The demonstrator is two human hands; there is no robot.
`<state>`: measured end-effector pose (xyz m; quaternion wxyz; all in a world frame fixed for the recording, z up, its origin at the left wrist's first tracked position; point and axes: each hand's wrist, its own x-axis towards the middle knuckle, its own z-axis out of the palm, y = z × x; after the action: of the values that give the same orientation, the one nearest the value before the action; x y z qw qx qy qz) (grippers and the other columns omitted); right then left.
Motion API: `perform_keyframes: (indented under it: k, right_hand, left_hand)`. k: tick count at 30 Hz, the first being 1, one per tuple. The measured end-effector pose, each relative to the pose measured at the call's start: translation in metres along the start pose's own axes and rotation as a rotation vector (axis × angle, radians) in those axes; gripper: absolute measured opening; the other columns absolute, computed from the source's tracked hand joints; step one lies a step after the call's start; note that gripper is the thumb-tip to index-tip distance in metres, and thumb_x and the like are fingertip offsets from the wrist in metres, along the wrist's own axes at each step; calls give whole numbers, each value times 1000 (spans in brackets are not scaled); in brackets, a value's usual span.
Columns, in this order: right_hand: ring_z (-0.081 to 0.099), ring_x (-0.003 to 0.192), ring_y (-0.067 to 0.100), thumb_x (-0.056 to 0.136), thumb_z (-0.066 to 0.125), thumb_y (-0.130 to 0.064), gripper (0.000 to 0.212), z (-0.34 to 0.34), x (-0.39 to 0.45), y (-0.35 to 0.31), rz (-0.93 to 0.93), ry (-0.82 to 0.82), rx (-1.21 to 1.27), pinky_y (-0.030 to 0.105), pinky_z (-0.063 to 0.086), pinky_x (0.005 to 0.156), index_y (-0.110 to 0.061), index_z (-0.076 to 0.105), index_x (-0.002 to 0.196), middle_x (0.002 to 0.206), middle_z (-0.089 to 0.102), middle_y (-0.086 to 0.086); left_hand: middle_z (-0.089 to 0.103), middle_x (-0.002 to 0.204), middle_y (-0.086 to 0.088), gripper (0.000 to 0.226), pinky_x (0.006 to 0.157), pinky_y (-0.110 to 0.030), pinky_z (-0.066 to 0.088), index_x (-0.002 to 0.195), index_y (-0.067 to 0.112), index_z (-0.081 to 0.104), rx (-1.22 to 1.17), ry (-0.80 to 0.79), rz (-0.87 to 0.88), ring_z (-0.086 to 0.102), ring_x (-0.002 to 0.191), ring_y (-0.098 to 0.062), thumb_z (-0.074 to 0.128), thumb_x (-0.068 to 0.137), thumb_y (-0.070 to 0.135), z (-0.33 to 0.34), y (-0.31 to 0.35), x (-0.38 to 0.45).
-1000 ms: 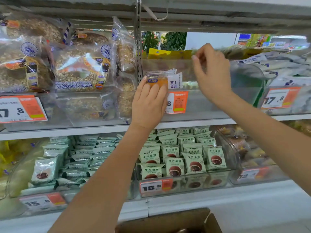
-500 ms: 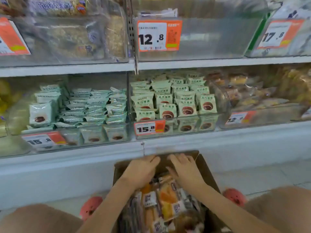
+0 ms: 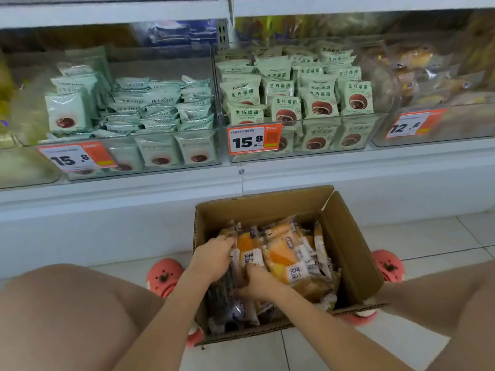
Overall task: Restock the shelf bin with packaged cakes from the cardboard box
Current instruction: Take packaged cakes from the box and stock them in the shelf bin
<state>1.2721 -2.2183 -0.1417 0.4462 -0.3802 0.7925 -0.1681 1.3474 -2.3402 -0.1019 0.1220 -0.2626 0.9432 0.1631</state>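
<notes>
An open cardboard box (image 3: 348, 245) stands on the floor between my knees, full of orange-and-white packaged cakes (image 3: 281, 255) standing on edge. Both my hands are inside it. My left hand (image 3: 214, 257) curls over the left side of a bundle of packs, fingers hooked on their top edges. My right hand (image 3: 258, 283) presses against the near side of the same bundle, fingers tucked between packs. The shelf bin these cakes belong in lies above the frame and is out of view.
Clear shelf bins (image 3: 302, 145) with green-white cake packs and orange price tags (image 3: 253, 139) line the shelf in front. Dark-wrapped packs (image 3: 227, 303) fill the box's left side. Pink shoes (image 3: 164, 275) flank the box on the tiled floor (image 3: 417, 242).
A second ago both hands were up at the top shelf bin. They came down into the box, and now they have closed around a bundle of cakes nearer to me.
</notes>
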Motion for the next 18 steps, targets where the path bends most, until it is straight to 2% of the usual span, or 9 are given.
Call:
perform_keyframes:
  k: [2,6,9,12,15,16,18]
  right_hand:
    - [58,96,20,81,68,-26,40,10,0,1,0,109,31,33,53,81,-13,46,112,108,59,7]
    - [58,106,23,76,71,-23,60,23,2,4,-33,306,12,35,54,82,-10,37,124,115,56,7]
    - [59,100,19,74,74,-21,47,26,3,3,8,270,163,30,53,79,-14,41,107,106,57,3]
    - [59,95,18,74,74,-26,39,26,3,2,31,251,137,27,49,73,-19,43,97,98,57,0]
    - [57,84,15,78,71,-21,26,23,0,0,-23,291,92,19,45,64,-20,47,86,88,57,-2]
    - [54,77,13,79,69,-17,24,22,-2,0,-47,300,95,16,41,59,-20,45,80,82,54,-4]
    - [46,65,7,79,66,-11,29,17,-8,0,-86,334,135,15,36,55,-21,40,71,73,47,-7]
  left_hand:
    - [53,125,-2,31,89,-41,49,125,19,48,-15,-22,-5,54,112,-23,41,95,15,2,-3,-3]
    - [57,120,-4,31,88,-39,50,124,18,48,-82,-75,-19,58,105,-23,42,94,13,1,-3,-5]
    - [61,110,-5,33,84,-41,53,118,18,53,-225,-113,-70,60,94,-23,42,91,3,-3,-4,-6]
    - [58,103,-6,28,80,-40,55,110,15,57,-281,-156,-121,60,85,-23,40,91,1,-5,-2,-8]
    - [60,104,-9,21,80,-40,56,109,11,56,-283,-122,-200,62,85,-25,38,98,16,-5,0,-10]
    - [62,100,-10,27,80,-41,57,108,9,56,-290,-107,-250,65,84,-26,35,101,25,-7,2,-12]
    - [64,87,-13,52,75,-39,59,102,4,57,-352,-148,-386,69,79,-28,24,102,44,-13,6,-17]
